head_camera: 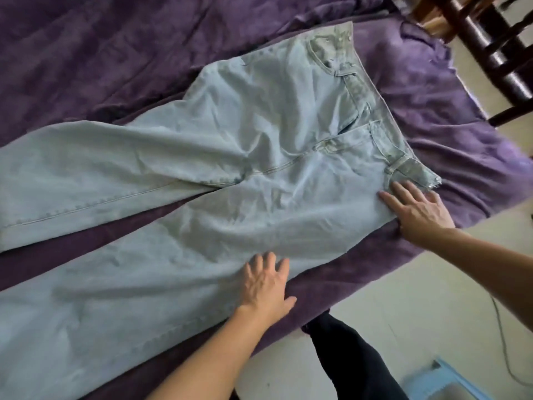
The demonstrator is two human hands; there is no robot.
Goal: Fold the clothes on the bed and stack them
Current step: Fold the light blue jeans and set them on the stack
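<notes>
A pair of light blue jeans point(230, 157) lies spread flat on the bed with its purple cover point(101, 59). The waistband points to the upper right and both legs run off to the left. My left hand point(266, 284) rests flat with spread fingers on the near leg's edge. Near the waistband's frayed near corner, my right hand point(415, 210) lies flat, fingers straight, at the hip edge of the jeans. Neither hand grips the cloth.
The bed's near edge runs diagonally from lower left to right; beyond it is pale tiled floor point(403, 298). A dark wooden chair point(490, 53) stands at the upper right. A light blue box point(444, 382) sits on the floor, and a cable point(504, 350) trails beside it.
</notes>
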